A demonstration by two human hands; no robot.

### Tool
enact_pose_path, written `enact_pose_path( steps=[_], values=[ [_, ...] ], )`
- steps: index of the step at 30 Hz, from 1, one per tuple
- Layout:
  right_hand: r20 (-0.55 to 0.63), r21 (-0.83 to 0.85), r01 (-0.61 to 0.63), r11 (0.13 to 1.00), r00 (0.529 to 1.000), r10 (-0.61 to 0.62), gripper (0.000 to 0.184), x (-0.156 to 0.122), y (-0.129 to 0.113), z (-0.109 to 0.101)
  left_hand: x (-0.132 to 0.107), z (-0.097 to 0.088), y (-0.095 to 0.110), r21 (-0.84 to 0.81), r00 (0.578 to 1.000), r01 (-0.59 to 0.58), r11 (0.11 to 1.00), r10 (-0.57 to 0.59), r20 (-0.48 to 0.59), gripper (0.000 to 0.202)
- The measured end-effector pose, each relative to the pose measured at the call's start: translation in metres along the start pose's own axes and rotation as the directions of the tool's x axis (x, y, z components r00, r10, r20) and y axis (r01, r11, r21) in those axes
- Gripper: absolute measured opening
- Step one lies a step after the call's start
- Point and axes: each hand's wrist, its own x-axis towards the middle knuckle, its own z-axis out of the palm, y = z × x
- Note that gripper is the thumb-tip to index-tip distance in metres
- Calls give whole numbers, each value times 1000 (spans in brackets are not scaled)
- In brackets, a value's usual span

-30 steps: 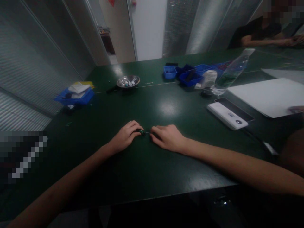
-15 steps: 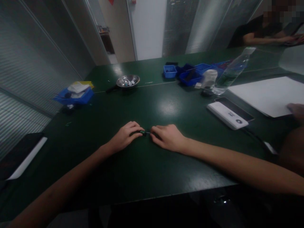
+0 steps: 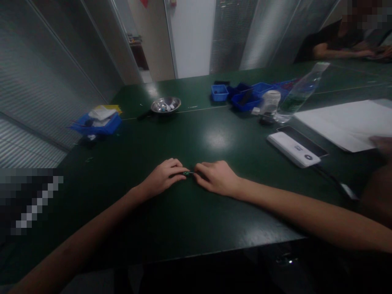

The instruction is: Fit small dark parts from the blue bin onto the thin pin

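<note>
Between the thumb and fingers of my left hand [image 3: 165, 176] is a tiny green piece [image 3: 186, 174], which looks like a small circuit board. My right hand [image 3: 216, 176] is closed in a pinch just to its right. A thin, pale, wire-like tip [image 3: 191, 173] shows between the right fingertips and the green piece. The rest of what the right hand holds is hidden by its fingers. Both hands are low over the dark green table [image 3: 211, 220], their fingertips a short gap apart.
Beyond my hands stands a metal bowl [image 3: 157, 107] with small parts. Blue bins [image 3: 219, 94] are at the back, another blue bin [image 3: 107, 127] at left. A clear bottle [image 3: 298, 98], a white power bank [image 3: 290, 150] and white sheets [image 3: 346, 122] lie right. Another person's arm [image 3: 333, 52] rests far right.
My left fingers have moved slightly right over the green piece, covering more of it and closing the gap to my right hand. The right hand has hardly moved.
</note>
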Motion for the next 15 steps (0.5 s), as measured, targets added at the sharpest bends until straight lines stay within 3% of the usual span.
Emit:
enact_pose_path(
  steps=[8,15],
  values=[
    [0,-4,10,1000,1000,-10,33,0,1,0,1,2,1,-53,996,81,995,-84,-41,24],
    [-17,-9,27,1000,999,-27,33,-1,2,1,0,3,-1,-5,992,92,996,-92,-81,22]
  ],
)
